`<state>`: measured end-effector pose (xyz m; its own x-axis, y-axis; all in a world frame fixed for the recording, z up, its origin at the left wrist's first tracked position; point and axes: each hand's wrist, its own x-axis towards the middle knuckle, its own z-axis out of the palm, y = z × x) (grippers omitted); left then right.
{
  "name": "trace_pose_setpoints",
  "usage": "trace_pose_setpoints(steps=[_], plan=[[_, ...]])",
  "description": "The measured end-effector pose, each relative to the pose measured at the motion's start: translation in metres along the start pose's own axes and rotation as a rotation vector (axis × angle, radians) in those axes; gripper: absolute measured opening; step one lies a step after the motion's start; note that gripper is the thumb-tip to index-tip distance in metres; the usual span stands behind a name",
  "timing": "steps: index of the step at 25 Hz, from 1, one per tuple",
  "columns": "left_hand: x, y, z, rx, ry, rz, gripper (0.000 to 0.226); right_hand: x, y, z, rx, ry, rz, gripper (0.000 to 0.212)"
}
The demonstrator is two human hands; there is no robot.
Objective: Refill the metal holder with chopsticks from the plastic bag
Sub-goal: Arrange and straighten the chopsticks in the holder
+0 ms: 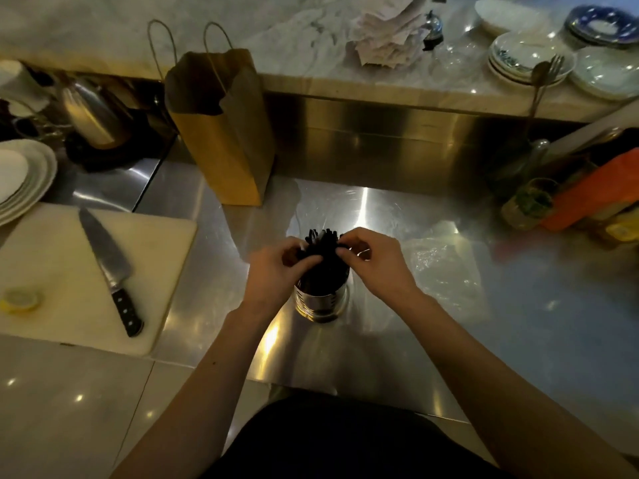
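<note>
Centrally, hands (325, 261) on chopsticks (321, 252), holder (320, 302) mid-counter

Dim warm light, glare streaks on steel counter (432, 340), soft overall blur, wide-angle bending at edges

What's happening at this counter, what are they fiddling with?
A person stands at a steel counter, both hands on a bunch of dark chopsticks standing upright in a metal holder. The left hand and right hand pinch the tops from either side, apparently settling them in. A clear plastic bag lies flat just right of the holder. A knife rests on a cutting board to the left, untouched.
</note>
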<state>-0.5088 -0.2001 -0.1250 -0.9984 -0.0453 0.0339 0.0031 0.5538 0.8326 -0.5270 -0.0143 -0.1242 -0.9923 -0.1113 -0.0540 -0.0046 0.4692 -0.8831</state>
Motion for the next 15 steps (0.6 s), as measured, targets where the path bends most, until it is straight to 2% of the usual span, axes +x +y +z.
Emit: trace_pose_setpoints(steps=[4,8,11,13,15], plan=[[0.035,-0.005,-0.016,-0.052,-0.191,0.025,0.013,0.002,-0.005,0.012,-0.026,0.086,0.073,0.009],[0.051,-0.002,-0.030,0.021,-0.396,0.027,0.024,-0.006,-0.015,0.013,-0.052,0.123,0.109,0.005],[0.057,-0.001,-0.035,0.018,-0.499,-0.031,0.031,-0.008,-0.022,0.015,-0.038,0.173,0.087,0.004],[0.057,0.000,-0.032,0.008,-0.464,-0.032,0.031,-0.006,-0.021,0.018,-0.059,0.175,0.087,0.005],[0.050,0.003,-0.027,-0.015,-0.342,-0.028,0.029,-0.006,-0.017,0.020,-0.075,0.175,0.113,0.008]])
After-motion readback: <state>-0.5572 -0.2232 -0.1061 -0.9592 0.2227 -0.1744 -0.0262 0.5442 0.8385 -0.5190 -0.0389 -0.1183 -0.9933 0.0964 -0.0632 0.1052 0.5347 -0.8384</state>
